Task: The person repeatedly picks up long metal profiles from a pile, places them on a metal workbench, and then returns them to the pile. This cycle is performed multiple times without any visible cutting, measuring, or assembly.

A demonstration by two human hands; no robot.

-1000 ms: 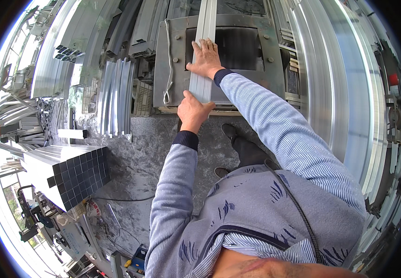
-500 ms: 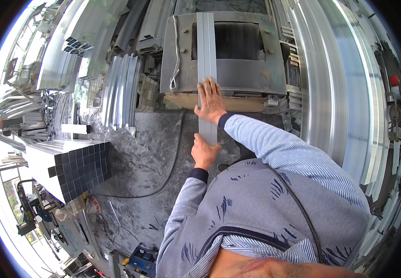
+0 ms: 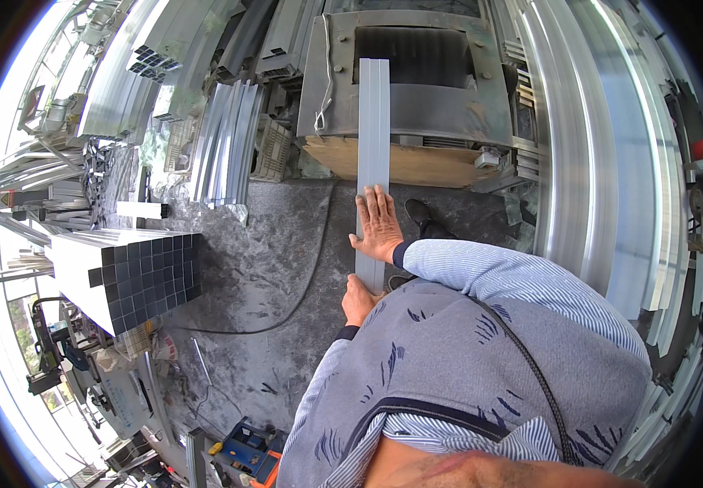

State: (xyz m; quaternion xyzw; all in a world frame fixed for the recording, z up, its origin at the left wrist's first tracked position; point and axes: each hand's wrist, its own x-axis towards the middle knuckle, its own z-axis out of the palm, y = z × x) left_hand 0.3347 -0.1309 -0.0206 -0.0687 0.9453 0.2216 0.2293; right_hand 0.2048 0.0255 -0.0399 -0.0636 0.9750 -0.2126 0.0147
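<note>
A long grey metal profile (image 3: 374,122) with lengthwise grooves runs from close to my body out over a metal machine top (image 3: 424,110). Its far end lies over the dark opening of that top. My left hand (image 3: 359,301) is closed around the profile's near end, fingers partly hidden beneath it. Farther along, my right hand (image 3: 380,225) rests flat on the upper face, fingers stretched forward and thumb out past the left edge.
Long metal profiles (image 3: 571,146) stand along the right. At left is a bundle of square tubes (image 3: 148,276); shorter profiles (image 3: 225,146) lie beyond it. A dark cable (image 3: 315,268) crosses the floor. A blue toolbox (image 3: 250,447) sits low near my left side.
The profile and both my hands have come toward my body. The profile's far end now lies over the dark opening, where before it reached beyond it.
</note>
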